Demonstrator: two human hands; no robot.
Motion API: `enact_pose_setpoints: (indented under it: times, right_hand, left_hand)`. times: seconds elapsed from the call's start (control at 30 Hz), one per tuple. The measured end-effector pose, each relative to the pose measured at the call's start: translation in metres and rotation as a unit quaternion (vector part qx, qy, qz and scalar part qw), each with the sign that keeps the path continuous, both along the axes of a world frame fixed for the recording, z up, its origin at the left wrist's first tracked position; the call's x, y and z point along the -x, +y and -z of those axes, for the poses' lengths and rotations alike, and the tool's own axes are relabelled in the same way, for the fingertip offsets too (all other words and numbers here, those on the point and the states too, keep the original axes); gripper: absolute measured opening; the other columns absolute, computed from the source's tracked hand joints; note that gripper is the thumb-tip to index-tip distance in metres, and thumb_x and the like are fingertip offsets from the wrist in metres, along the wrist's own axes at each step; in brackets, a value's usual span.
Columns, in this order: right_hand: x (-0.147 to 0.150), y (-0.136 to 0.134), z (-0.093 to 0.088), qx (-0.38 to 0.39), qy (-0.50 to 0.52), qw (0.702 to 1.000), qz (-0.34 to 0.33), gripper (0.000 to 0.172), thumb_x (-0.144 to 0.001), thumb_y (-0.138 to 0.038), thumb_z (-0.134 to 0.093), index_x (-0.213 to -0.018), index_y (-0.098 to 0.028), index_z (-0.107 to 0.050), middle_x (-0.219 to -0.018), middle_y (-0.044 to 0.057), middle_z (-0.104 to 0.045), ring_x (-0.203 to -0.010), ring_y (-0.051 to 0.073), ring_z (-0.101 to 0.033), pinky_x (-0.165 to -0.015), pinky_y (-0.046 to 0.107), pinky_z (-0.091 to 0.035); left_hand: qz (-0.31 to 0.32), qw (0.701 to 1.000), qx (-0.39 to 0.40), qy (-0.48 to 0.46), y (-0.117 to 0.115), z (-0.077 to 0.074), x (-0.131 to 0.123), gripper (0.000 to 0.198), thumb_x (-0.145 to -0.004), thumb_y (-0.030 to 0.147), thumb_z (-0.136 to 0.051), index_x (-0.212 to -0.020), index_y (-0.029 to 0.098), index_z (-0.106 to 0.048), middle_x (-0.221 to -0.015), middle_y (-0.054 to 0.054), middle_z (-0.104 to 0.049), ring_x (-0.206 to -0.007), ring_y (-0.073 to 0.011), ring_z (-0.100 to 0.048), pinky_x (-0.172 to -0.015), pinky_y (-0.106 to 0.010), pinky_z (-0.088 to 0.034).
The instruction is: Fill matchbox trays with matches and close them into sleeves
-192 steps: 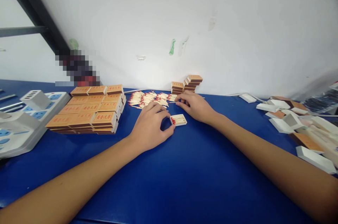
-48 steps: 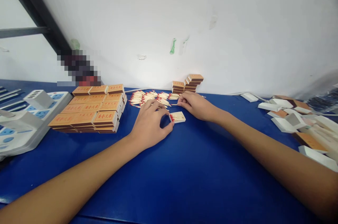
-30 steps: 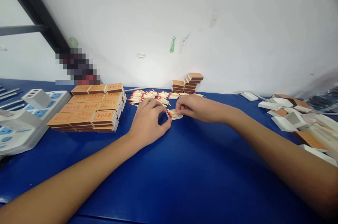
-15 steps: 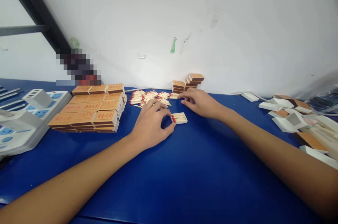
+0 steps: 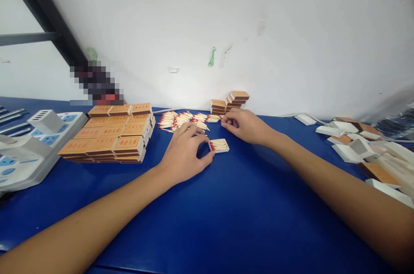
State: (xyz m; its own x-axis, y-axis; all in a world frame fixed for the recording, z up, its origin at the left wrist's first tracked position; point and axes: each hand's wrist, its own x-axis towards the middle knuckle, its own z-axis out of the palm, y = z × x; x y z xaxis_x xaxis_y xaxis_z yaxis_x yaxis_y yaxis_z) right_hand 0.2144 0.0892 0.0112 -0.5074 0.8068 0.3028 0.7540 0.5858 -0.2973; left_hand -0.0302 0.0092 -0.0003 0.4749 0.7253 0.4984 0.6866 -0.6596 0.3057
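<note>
L hand [image 5: 184, 153] grips match tray [image 5: 219, 145]; R hand [image 5: 244, 125] at loose matches [image 5: 184, 119].

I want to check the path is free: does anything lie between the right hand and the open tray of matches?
Nothing visible does. The right hand is at the edge of the loose matches; the open tray lies just nearer, with only bare blue table between. The left hand holds the tray's left end.

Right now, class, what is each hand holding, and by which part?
The left hand pinches the matchbox tray by its left end. The right hand has fingertips at the loose matches; whether its grip holds any cannot be told.
</note>
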Motion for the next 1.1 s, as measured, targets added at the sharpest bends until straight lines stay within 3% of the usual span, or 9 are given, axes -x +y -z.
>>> enact_pose_setpoints:
  times: [0.17, 0.33, 0.43, 0.53, 0.67, 0.73, 0.8, 0.93, 1.1]
  right_hand:
    - [-0.014, 0.000, -0.023, 0.013, -0.001, 0.999, 0.035, 0.018, -0.093, -0.030, -0.059, -0.089, -0.020, -0.074, -0.079, 0.005, -0.073, -0.070, 0.020, -0.062, -0.066, 0.033, -0.043]
    - [-0.067, -0.007, -0.053, 0.013, -0.016, 0.982, 0.187, 0.019, -0.090, -0.035, -0.064, -0.090, -0.022, -0.078, -0.083, 0.006, -0.075, -0.075, 0.023, -0.065, -0.070, 0.035, -0.045]
    - [-0.120, -0.016, -0.054, 0.000, -0.036, 0.954, 0.299, 0.015, -0.090, -0.033, -0.067, -0.088, -0.021, -0.077, -0.086, 0.009, -0.076, -0.078, 0.024, -0.065, -0.072, 0.036, -0.044]
    - [-0.175, -0.026, -0.047, -0.027, -0.075, 0.898, 0.432, 0.009, -0.087, -0.028, -0.071, -0.083, -0.021, -0.075, -0.087, 0.014, -0.077, -0.075, 0.025, -0.062, -0.069, 0.039, -0.041]
    - [-0.219, -0.035, -0.040, -0.030, -0.112, 0.874, 0.472, 0.009, -0.084, -0.025, -0.074, -0.076, -0.022, -0.072, -0.091, 0.018, -0.078, -0.072, 0.025, -0.059, -0.068, 0.041, -0.039]
    - [-0.216, -0.036, -0.037, -0.034, -0.089, 0.883, 0.459, 0.007, -0.084, -0.025, -0.073, -0.078, -0.021, -0.073, -0.089, 0.018, -0.078, -0.074, 0.025, -0.060, -0.069, 0.041, -0.039]
    - [-0.195, -0.034, -0.033, -0.042, -0.028, 0.906, 0.421, 0.010, -0.087, -0.028, -0.070, -0.084, -0.019, -0.075, -0.089, 0.017, -0.078, -0.078, 0.026, -0.064, -0.072, 0.040, -0.041]
    - [-0.119, -0.021, -0.028, -0.038, 0.065, 0.939, 0.337, 0.028, -0.093, -0.046, -0.062, -0.092, -0.021, -0.075, -0.094, 0.009, -0.080, -0.085, 0.024, -0.070, -0.078, 0.035, -0.049]
    - [-0.034, 0.004, -0.043, -0.017, 0.078, 0.936, 0.341, 0.064, -0.089, -0.076, -0.055, -0.107, -0.017, -0.071, -0.105, 0.019, -0.077, -0.097, 0.035, -0.072, -0.079, 0.043, -0.051]
  left_hand:
    - [0.069, 0.997, -0.007, -0.025, -0.001, -0.004, 0.000, 0.017, -0.089, 0.034, -0.077, -0.102, 0.023, -0.076, -0.118, -0.008, -0.070, -0.122, -0.0271, -0.060, -0.113, -0.049, -0.046]
    - [0.088, 0.996, 0.022, -0.008, -0.003, -0.002, 0.001, 0.020, -0.089, 0.037, -0.077, -0.104, 0.023, -0.077, -0.119, -0.008, -0.070, -0.123, -0.0277, -0.059, -0.112, -0.050, -0.047]
    - [0.090, 0.996, 0.021, -0.004, -0.003, -0.001, 0.001, 0.018, -0.090, 0.036, -0.076, -0.104, 0.024, -0.076, -0.120, -0.008, -0.070, -0.124, -0.0283, -0.059, -0.113, -0.051, -0.047]
    - [0.098, 0.995, 0.022, 0.000, -0.003, -0.001, 0.001, 0.019, -0.089, 0.036, -0.077, -0.104, 0.024, -0.076, -0.120, -0.008, -0.071, -0.125, -0.0291, -0.059, -0.113, -0.052, -0.047]
    - [0.099, 0.995, 0.029, 0.000, -0.004, -0.001, 0.001, 0.027, -0.089, 0.039, -0.076, -0.113, 0.025, -0.074, -0.121, -0.009, -0.071, -0.125, -0.0295, -0.059, -0.113, -0.052, -0.046]
    - [0.097, 0.995, 0.028, 0.001, -0.004, -0.001, 0.000, 0.036, -0.090, 0.041, -0.076, -0.121, 0.024, -0.072, -0.124, -0.009, -0.070, -0.126, -0.0297, -0.059, -0.114, -0.053, -0.046]
    - [0.099, 0.995, 0.029, 0.002, -0.005, -0.001, -0.002, 0.034, -0.093, 0.041, -0.073, -0.122, 0.024, -0.072, -0.124, -0.009, -0.070, -0.126, -0.0288, -0.059, -0.114, -0.052, -0.046]
    - [0.107, 0.994, 0.036, -0.004, -0.005, -0.001, -0.003, 0.021, -0.094, 0.035, -0.072, -0.113, 0.025, -0.073, -0.121, -0.007, -0.071, -0.126, -0.0267, -0.058, -0.115, -0.050, -0.045]
    - [0.105, 0.994, 0.027, -0.012, -0.004, -0.004, -0.001, 0.019, -0.092, 0.033, -0.075, -0.109, 0.025, -0.074, -0.121, -0.007, -0.071, -0.125, -0.0272, -0.059, -0.114, -0.050, -0.046]
